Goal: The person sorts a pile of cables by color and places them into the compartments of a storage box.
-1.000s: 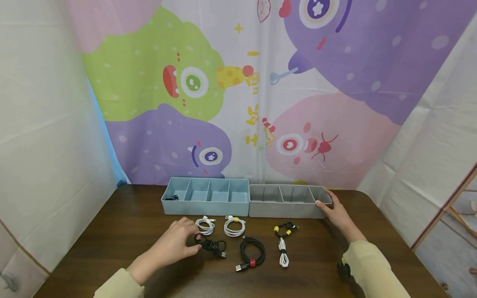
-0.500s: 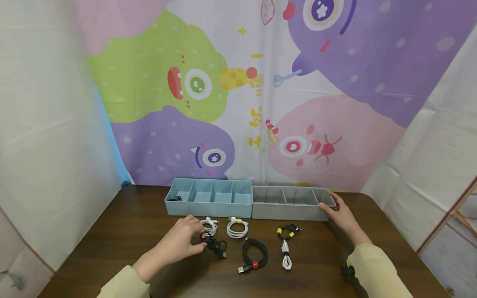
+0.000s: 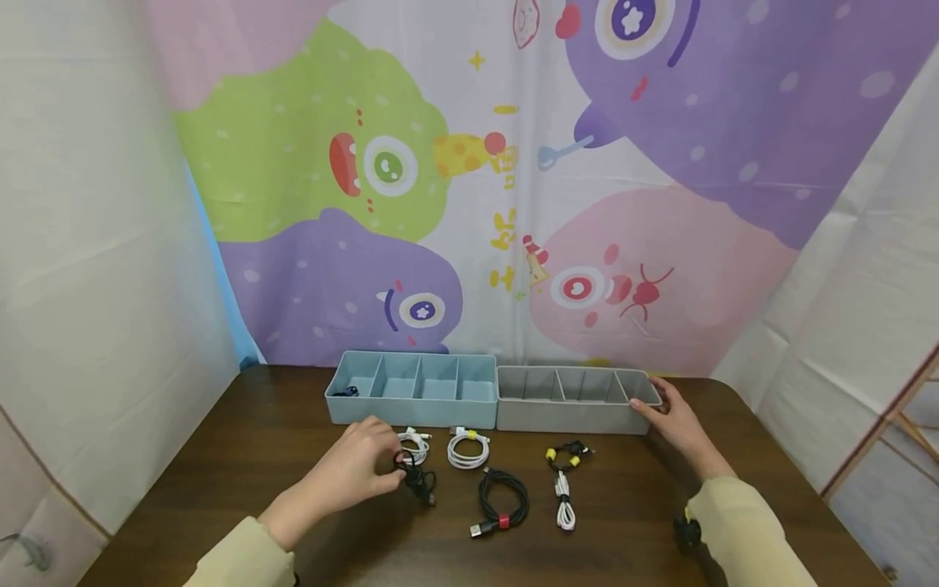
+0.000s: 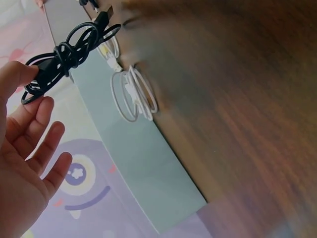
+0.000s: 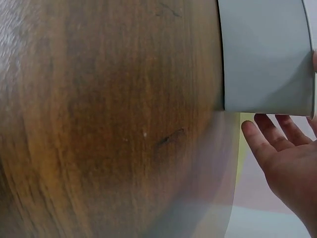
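Note:
My left hand (image 3: 352,465) pinches a bundled black USB cable (image 4: 69,57) between thumb and fingertips, its plug end pointing away from the hand. In the head view the black cable hangs low over the table, in front of a coiled white cable (image 3: 415,447). The right hand (image 3: 678,424) holds the right end of a grey divided box (image 3: 572,417), thumb at the front rim and fingers around the end wall. Left of it stands a light blue divided box (image 3: 414,412), with a small dark cable (image 3: 346,392) in its leftmost compartment.
On the brown table (image 3: 352,554) lie a white cable with a yellow tie (image 3: 468,451), a black cable with a red tie (image 3: 504,499), a black cable with yellow ties (image 3: 563,456) and a white bundled cable (image 3: 564,505). A patterned curtain (image 3: 367,244) hangs behind.
My left hand has lifted the black cable slightly, and it now hangs more steeply. The right hand stays at the grey box's end. The head view has shifted a little.

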Motion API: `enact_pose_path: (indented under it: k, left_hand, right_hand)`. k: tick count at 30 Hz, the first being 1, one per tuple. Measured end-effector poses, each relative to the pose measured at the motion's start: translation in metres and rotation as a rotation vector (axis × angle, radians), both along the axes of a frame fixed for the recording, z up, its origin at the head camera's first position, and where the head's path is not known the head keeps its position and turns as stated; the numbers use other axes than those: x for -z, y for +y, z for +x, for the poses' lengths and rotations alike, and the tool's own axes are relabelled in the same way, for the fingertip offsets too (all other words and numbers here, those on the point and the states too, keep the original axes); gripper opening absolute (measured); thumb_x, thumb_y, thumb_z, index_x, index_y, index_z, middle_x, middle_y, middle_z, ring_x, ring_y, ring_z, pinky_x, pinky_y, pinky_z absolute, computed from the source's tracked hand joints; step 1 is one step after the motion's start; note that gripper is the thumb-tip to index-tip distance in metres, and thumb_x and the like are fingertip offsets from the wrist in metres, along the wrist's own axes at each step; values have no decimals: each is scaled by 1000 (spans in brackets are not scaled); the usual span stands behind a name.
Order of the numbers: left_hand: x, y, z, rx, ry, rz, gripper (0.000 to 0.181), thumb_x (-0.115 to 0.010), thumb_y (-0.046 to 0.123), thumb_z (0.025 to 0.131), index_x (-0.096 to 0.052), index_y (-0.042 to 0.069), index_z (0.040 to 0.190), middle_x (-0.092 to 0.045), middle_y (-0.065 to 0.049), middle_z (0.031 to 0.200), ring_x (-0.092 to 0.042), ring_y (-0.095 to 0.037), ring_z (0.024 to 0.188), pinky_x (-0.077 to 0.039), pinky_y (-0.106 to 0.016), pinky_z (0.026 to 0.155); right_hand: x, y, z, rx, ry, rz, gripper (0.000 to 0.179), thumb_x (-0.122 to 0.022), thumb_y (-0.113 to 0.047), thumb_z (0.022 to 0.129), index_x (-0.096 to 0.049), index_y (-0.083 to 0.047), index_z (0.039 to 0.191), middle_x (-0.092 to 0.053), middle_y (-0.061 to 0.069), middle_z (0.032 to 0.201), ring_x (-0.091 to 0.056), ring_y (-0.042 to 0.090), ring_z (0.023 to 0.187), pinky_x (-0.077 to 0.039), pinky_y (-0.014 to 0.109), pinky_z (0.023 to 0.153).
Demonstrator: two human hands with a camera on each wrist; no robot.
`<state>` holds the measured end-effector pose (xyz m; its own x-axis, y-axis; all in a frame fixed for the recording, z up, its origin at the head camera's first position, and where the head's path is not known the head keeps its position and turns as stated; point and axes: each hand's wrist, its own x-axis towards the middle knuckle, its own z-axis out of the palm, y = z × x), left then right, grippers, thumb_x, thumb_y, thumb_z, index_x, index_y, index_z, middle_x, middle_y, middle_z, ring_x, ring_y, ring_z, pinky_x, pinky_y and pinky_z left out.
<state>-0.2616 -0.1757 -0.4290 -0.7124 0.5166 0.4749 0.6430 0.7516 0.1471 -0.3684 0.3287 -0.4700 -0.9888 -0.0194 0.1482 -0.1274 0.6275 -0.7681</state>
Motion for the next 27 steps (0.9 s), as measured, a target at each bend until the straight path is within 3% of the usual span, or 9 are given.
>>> enact_pose_path:
  k: [9,16,21,27]
  left_hand:
    - [-8,2,-1,-4,3,-12,21,-76,23,68,-55,20,71,-56,11,78,-48,-11,82,-34,-29,69]
    - [-18,3,-5,9,31,-13,18,-76,22,70,-58,19,73,-57,10,77,-51,-13,85,-39,-34,72]
    - [-24,3,-5,4,56,-5,19,-76,22,70,-59,18,75,-58,8,79,-53,-15,87,-42,-38,77]
    - [-29,4,-5,-13,38,-5,19,-76,23,71,-60,17,78,-59,8,82,-51,-14,85,-42,-37,77]
  right_hand:
    - [-1,-4,1,5,-57,-35,80,-59,-38,92,-17,1,148,-40,30,135,-53,33,106,-50,26,69]
    - [-1,-4,3,26,-63,-31,80,-59,-38,92,-18,1,148,-42,31,133,-54,32,104,-50,24,68]
    - [0,-4,2,37,-59,-28,80,-60,-39,92,-18,1,148,-44,30,131,-55,24,94,-49,22,66]
    - [1,-5,2,43,-58,-38,80,-60,-39,92,-18,0,148,-44,30,131,-54,25,96,-48,21,65]
